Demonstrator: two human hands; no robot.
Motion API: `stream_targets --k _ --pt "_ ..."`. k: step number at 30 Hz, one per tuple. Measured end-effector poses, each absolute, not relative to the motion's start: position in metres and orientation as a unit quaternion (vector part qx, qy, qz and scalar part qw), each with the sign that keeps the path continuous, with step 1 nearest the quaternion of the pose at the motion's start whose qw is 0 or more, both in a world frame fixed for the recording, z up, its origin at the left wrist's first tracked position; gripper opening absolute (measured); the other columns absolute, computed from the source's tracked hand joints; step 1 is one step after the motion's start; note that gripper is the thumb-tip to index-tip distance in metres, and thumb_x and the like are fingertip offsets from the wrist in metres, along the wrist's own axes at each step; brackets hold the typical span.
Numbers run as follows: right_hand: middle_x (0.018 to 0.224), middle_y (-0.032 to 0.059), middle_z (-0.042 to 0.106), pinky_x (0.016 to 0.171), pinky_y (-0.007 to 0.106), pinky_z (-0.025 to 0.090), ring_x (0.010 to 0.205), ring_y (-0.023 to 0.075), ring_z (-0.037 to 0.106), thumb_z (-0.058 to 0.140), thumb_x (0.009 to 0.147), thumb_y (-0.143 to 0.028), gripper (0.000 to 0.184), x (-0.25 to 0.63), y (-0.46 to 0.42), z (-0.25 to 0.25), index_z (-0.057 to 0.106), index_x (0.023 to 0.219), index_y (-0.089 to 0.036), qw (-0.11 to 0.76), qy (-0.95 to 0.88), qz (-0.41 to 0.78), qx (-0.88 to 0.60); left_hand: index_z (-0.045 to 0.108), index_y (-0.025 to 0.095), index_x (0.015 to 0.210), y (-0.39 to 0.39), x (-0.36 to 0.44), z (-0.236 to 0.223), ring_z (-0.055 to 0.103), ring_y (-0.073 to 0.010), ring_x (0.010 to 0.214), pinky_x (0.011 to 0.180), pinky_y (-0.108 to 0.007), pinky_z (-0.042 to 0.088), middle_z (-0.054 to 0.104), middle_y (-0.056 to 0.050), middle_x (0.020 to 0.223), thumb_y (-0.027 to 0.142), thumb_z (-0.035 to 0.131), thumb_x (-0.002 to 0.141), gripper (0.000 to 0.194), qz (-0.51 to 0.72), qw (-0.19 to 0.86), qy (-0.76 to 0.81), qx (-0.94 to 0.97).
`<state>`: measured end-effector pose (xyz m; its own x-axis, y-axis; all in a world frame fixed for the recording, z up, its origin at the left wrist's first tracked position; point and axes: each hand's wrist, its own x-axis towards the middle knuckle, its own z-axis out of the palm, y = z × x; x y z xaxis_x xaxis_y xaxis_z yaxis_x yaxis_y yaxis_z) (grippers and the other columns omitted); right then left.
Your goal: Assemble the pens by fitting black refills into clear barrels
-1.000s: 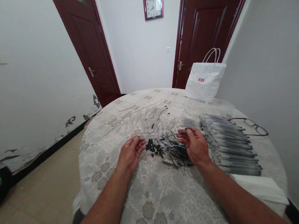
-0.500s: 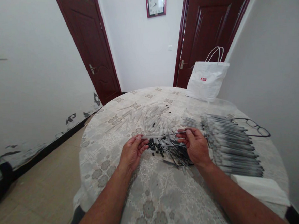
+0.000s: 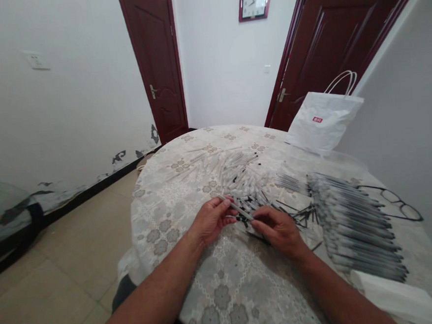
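Note:
My left hand (image 3: 213,221) pinches one end of a translucent pen barrel (image 3: 237,208), which slants down to the right over the table. At its lower end the fingers of my right hand (image 3: 278,230) are closed on it; the fingertips partly hide that end. Under and behind my right hand lies a loose heap of thin dark pen refills (image 3: 306,216) and small black caps, partly covered by the hand. Beyond my hands a pile of clear pen barrels (image 3: 224,169) is spread over the patterned tablecloth (image 3: 162,235).
On the right, many pens lie side by side in a stack (image 3: 357,226). Eyeglasses (image 3: 400,203) rest beyond them, and a folded white sheet (image 3: 395,295) lies at the near right edge. A white paper bag (image 3: 322,122) stands at the back right.
My right hand has moved left towards my left hand, and the dark refill that stretched between them now appears to be inside the barrel. The view has turned slightly left.

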<state>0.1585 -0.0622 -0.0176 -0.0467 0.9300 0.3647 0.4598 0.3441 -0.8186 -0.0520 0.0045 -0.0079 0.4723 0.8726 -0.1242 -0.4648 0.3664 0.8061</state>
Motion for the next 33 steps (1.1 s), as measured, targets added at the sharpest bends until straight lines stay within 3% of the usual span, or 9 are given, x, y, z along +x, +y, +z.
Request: stream_targets --k 5,10,18,21,24,27,33 --pt "0.082 0.0022 0.071 0.071 0.028 0.05 0.074 0.0171 0.064 0.07 0.085 -0.036 0.014 0.16 -0.066 -0.005 0.069 0.086 -0.022 0.396 -0.743 0.289 -0.456 0.066 0.011 0.095 -0.002 -0.051 -0.008 0.071 -0.0179 0.072 0.06 -0.025 0.059 0.073 -0.014 0.091 0.029 0.075 0.082 0.024 0.334 0.814 0.261 0.398" --pt "0.076 0.0015 0.069 0.066 0.027 0.048 0.069 0.0163 0.062 0.07 0.085 -0.04 0.019 0.151 -0.069 -0.001 0.069 0.081 -0.021 0.391 -0.729 0.311 -0.468 0.063 0.012 0.094 -0.006 -0.052 -0.007 0.073 -0.0189 0.07 0.06 -0.026 0.058 0.074 -0.015 0.089 0.032 0.073 0.083 0.025 0.279 0.844 0.224 0.399" --pt "0.067 -0.0007 0.064 0.058 0.025 0.044 0.058 0.0152 0.056 0.06 0.091 -0.044 0.024 0.139 -0.066 0.009 0.066 0.086 -0.022 0.436 -0.646 0.251 -0.575 0.061 0.013 0.091 0.007 -0.058 -0.005 0.073 -0.018 0.072 0.061 -0.026 0.06 0.074 -0.009 0.086 0.026 0.066 0.089 0.014 0.446 0.831 0.202 0.266" --pt "0.075 0.0009 0.067 0.063 0.026 0.045 0.065 0.0164 0.06 0.058 0.092 -0.038 0.019 0.14 -0.06 0.016 0.067 0.09 -0.022 0.337 -0.704 0.184 -0.597 0.061 0.014 0.091 0.015 -0.064 -0.005 0.074 -0.0182 0.072 0.062 -0.027 0.06 0.073 -0.006 0.082 0.026 0.064 0.09 0.012 0.51 0.81 0.208 0.201" --pt "0.091 0.0042 0.07 0.074 0.027 0.045 0.082 0.0183 0.064 0.058 0.09 -0.026 0.013 0.138 -0.054 0.02 0.068 0.096 -0.022 0.169 -0.783 0.12 -0.586 0.061 0.014 0.092 0.02 -0.068 -0.004 0.074 -0.0183 0.074 0.062 -0.027 0.06 0.073 -0.006 0.082 0.028 0.062 0.092 0.014 0.536 0.801 0.211 0.163" --pt "0.096 0.0052 0.069 0.073 0.026 0.043 0.086 0.0186 0.065 0.057 0.09 -0.023 0.013 0.13 -0.053 0.019 0.069 0.094 -0.023 0.027 -0.797 0.052 -0.601 0.06 0.014 0.092 0.021 -0.07 -0.004 0.073 -0.0181 0.074 0.061 -0.027 0.06 0.073 -0.007 0.083 0.03 0.061 0.093 0.016 0.547 0.795 0.214 0.151" --pt "0.098 0.0071 0.068 0.066 0.025 0.042 0.083 0.0186 0.066 0.051 0.095 -0.03 0.017 0.11 -0.052 0.008 0.067 0.094 -0.022 -0.063 -0.765 -0.027 -0.64 0.056 0.017 0.094 0.019 -0.07 -0.003 0.074 -0.0205 0.076 0.061 -0.029 0.06 0.071 -0.006 0.082 0.031 0.063 0.091 0.016 0.553 0.786 0.214 0.173"
